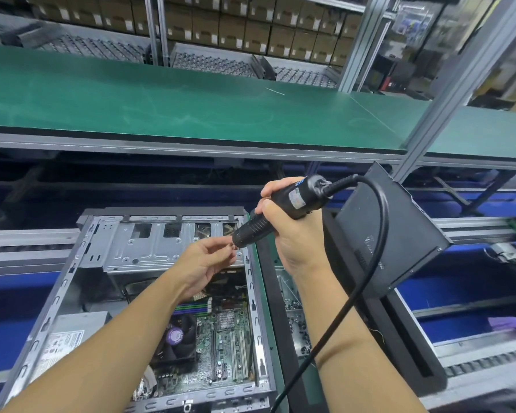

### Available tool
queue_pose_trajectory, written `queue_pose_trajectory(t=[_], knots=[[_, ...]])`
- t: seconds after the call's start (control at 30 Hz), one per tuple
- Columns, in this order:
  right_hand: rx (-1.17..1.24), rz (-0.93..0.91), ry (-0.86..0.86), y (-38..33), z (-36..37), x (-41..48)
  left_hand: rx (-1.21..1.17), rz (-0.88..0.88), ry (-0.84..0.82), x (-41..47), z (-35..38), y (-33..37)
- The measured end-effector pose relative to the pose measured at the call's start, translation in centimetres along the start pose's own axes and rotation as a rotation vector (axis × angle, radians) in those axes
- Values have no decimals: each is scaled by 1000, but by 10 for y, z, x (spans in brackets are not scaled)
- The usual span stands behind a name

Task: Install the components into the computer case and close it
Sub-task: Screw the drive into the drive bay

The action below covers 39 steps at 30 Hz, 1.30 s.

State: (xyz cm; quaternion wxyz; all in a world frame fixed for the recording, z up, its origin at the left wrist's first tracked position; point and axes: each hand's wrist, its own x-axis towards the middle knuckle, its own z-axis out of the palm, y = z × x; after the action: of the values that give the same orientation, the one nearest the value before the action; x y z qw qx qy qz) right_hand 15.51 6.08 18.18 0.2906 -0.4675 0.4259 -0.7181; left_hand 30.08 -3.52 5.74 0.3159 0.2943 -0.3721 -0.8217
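Observation:
An open computer case lies on its side before me, showing the green motherboard, a CPU fan, the power supply and a silver drive cage. My right hand grips a black electric screwdriver, tip pointing down-left above the case's far right corner. My left hand pinches a small screw at the driver's tip. The black side panel leans tilted to the right of the case.
A tray of loose screws sits right of the case. The screwdriver's black cable loops down past my right forearm. A green shelf hangs above, with a metal post at the right. Blue bins flank the conveyor.

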Motion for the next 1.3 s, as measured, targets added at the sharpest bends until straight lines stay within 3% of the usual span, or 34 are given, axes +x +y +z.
queue_pose_trajectory(t=[0.1, 0.17, 0.37, 0.5, 0.6, 0.67, 0.73, 0.8, 0.87, 0.93, 1.0, 1.07, 1.2, 1.3], knots=[[-31, 17, 0, -1, 1, 3, 586, 203, 114, -1, -1, 8], [-75, 20, -18, -1, 4, 3, 840, 312, 94, -1, 2, 12], [-97, 24, 47, 3, 7, 2, 1015, 403, -59, -6, 6, 17], [-88, -4, 39, 4, 12, 4, 1154, 446, 12, -6, 9, 17], [-81, -32, 34, 3, 21, 10, 1221, 530, -40, -10, 13, 21], [-81, -39, 34, 3, 25, 16, 1150, 559, -5, -13, 10, 25], [-57, -38, 32, 3, 28, 24, 979, 468, 113, -17, -2, 33], [-46, -45, 26, 3, 30, 31, 765, 218, 118, -23, -24, 40], [-30, -51, 9, 6, 34, 38, 595, -157, 17, -32, -47, 43], [-15, -54, -7, 9, 38, 43, 581, -459, -45, -40, -59, 41], [-16, -55, -31, 15, 45, 46, 552, -630, 1, -41, -67, 32], [-22, -54, -48, 19, 52, 46, 394, -618, 104, -38, -70, 17], [-33, -25, -61, 29, 57, 46, -12, -391, 299, -26, -65, -13], [-31, -2, -55, 35, 57, 46, -85, -309, 327, -17, -58, -26]])
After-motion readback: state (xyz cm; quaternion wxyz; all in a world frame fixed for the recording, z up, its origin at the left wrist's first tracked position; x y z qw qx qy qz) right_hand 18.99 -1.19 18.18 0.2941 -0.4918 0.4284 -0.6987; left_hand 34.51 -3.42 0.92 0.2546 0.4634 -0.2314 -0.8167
